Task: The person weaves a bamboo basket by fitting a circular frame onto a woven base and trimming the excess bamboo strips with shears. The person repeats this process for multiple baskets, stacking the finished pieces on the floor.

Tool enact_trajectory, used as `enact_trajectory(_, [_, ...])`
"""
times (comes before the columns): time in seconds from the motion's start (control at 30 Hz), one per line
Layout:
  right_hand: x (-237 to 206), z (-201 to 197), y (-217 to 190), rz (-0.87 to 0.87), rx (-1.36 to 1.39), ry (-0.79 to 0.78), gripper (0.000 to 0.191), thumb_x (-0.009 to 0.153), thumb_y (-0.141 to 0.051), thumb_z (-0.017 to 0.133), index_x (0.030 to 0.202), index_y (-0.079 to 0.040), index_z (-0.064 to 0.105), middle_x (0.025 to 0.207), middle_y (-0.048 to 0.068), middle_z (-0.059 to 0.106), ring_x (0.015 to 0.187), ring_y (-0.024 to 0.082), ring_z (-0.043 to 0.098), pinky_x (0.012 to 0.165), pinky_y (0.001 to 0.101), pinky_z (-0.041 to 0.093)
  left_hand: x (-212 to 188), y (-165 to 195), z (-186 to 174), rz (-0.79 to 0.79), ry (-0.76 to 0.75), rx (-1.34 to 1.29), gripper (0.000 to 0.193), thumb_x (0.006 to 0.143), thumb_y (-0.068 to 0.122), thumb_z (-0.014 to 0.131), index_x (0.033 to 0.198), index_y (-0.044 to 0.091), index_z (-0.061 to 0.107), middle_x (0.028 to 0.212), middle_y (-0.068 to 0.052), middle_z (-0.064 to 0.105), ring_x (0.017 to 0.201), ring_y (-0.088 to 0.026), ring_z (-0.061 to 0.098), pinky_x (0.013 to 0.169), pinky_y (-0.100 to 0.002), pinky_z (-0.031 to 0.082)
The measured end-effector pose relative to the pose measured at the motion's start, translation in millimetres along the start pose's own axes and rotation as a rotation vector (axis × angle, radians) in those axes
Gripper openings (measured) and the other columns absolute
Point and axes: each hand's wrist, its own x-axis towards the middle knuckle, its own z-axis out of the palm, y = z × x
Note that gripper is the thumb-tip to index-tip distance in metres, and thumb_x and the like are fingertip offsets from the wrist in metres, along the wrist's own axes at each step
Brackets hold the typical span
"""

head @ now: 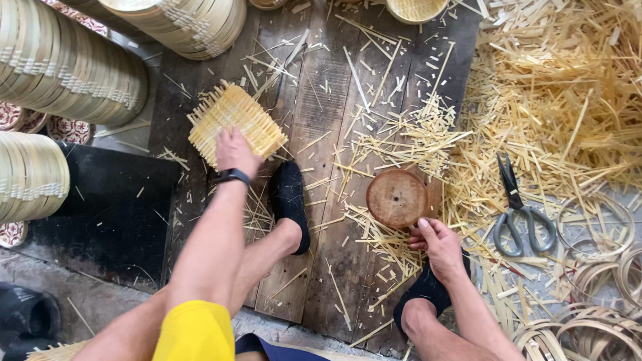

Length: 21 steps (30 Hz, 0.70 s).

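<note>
from the head camera, the left hand (234,151) lies flat on a woven bamboo mat (235,123) on the wooden boards (319,131). the right hand (437,246) pinches the edge of a round wooden disc (397,198). scissors (519,213) lie near in the bamboo strips (567,93).

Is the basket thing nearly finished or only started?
Partway. A woven bamboo mat is done; the left hand presses on it. The right hand grips a round wooden disc. Loose bamboo rings and strips lie unused.
</note>
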Motion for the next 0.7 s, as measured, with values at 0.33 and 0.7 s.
enact_trajectory(0.33, [1.5, -8.1, 5.2, -0.092, 0.152, 0.057, 0.027, 0.103, -0.026, 0.061, 0.116, -0.001, 0.065, 0.088, 0.008, 0.069, 0.071, 0.017, 0.065, 0.062, 0.0312, 0.052, -3.0, 10.2, -11.3, 0.240, 0.641, -0.211, 0.024, 0.103, 0.005, 0.065, 0.126, 0.002, 0.072, 0.122, -0.016, 0.073, 0.110, -0.026, 0.072, 0.099, -0.039, 0.056])
enact_trajectory(0.7, [20.8, -6.2, -20.7, -0.127, 0.069, 0.031, 0.029, 0.092, -0.011, 0.075, 0.116, 0.001, 0.067, 0.095, 0.003, 0.071, 0.078, 0.008, 0.062, 0.069, 0.0218, 0.050, -194.6, 154.2, 39.7, 1.117, -0.037, -0.427, 0.040, 0.091, 0.006, 0.062, 0.130, 0.000, 0.064, 0.135, -0.019, 0.067, 0.132, -0.031, 0.060, 0.115, -0.046, 0.044])
